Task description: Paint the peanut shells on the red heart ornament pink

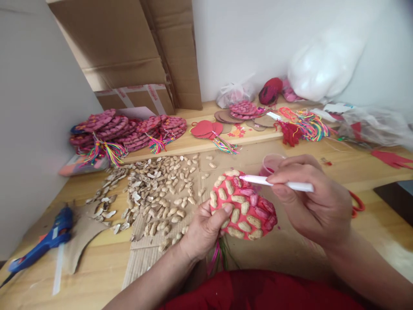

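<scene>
My left hand (204, 230) grips the lower left edge of a round red disc (242, 206) covered with peanut shell halves, some of them painted pink. My right hand (311, 202) holds a thin white brush (277, 183) whose tip touches the shells near the disc's top. A small pink cup of paint (271, 163) stands just behind the disc. Coloured threads hang down from the disc beneath my left hand.
Loose peanut shells (155, 189) lie spread over cardboard to the left. A blue glue gun (41, 243) rests at the near left edge. Stacks of finished pink discs (125, 131) with tassels, red discs (206, 128), bundles of coloured thread (306, 125) and plastic bags line the back. Cardboard boxes (135, 51) lean against the wall.
</scene>
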Motion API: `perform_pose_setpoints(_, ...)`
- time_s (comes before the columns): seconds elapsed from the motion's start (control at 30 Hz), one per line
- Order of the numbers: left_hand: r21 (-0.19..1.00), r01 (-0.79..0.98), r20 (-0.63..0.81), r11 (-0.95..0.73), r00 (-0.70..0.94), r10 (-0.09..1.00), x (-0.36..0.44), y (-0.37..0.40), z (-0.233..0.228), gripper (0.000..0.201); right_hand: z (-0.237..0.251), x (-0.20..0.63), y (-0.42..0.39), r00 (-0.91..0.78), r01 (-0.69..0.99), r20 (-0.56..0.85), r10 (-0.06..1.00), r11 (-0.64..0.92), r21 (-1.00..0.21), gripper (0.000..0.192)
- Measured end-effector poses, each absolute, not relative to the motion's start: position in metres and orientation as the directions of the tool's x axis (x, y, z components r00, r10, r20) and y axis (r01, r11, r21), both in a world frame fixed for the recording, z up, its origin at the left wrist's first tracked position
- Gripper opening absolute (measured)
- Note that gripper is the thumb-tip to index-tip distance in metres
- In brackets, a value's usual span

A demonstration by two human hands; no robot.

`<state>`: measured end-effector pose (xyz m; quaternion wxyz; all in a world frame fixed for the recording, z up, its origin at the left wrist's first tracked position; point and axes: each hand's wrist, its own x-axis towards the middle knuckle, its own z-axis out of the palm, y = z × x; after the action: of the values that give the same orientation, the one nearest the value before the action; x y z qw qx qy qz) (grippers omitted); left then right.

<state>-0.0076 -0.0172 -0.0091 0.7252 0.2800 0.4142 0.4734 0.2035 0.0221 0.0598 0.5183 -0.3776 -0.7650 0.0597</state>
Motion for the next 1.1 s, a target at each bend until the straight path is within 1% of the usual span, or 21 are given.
perform_pose_setpoints(0.13, 0.789, -0.472, -0.340, 0.393, 0.197, 0.919, -0.008, -0.017, -0.010, 0.032, 0.060, 0.203, 0.021, -0.170, 0.519, 0.759, 0.628, 0.712, -0.473, 0.024)
perform_pose_setpoints(0.37, 0.783, -0.501, -0.310, 0.369, 0.201, 0.929, -0.006, -0.015, -0.008, 0.030, 0.056, 0.205, 0.020, -0.194, 0.532, 0.710, 0.676, 0.681, -0.503, 0.020)
perform_pose_setpoints(0.5, 0.794, -0.488, -0.296, 0.363, 0.212, 0.931, -0.005, -0.016, -0.009, 0.030, 0.059, 0.203, 0.020, -0.138, 0.471, 0.687, 0.713, 0.658, -0.588, 0.015)
perform_pose_setpoints(0.6, 0.802, -0.487, -0.283, 0.345, 0.198, 0.938, -0.005, -0.016, -0.009, 0.030, 0.059, 0.203, 0.020, -0.098, 0.447, 0.702, 0.706, 0.662, -0.602, 0.016)
perform_pose_setpoints(0.67, 0.817, -0.476, -0.264, 0.324, 0.191, 0.945, -0.005, -0.016, -0.008, 0.029, 0.058, 0.203, 0.019, -0.106, 0.461, 0.702, 0.705, 0.660, -0.593, 0.018)
perform_pose_setpoints(0.77, 0.837, -0.455, -0.247, 0.304, 0.181, 0.952, -0.006, -0.015, -0.006, 0.029, 0.057, 0.202, 0.019, -0.142, 0.481, 0.679, 0.720, 0.650, -0.588, 0.017)
perform_pose_setpoints(0.93, 0.879, -0.392, -0.221, 0.272, 0.172, 0.960, -0.006, -0.014, 0.000, 0.031, 0.059, 0.199, 0.020, -0.073, 0.427, 0.725, 0.685, 0.678, -0.598, 0.019)
perform_pose_setpoints(1.1, 0.905, -0.357, -0.176, 0.231, 0.178, 0.968, -0.007, -0.014, -0.001, 0.031, 0.057, 0.200, 0.022, -0.083, 0.440, 0.697, 0.712, 0.654, -0.615, 0.017)
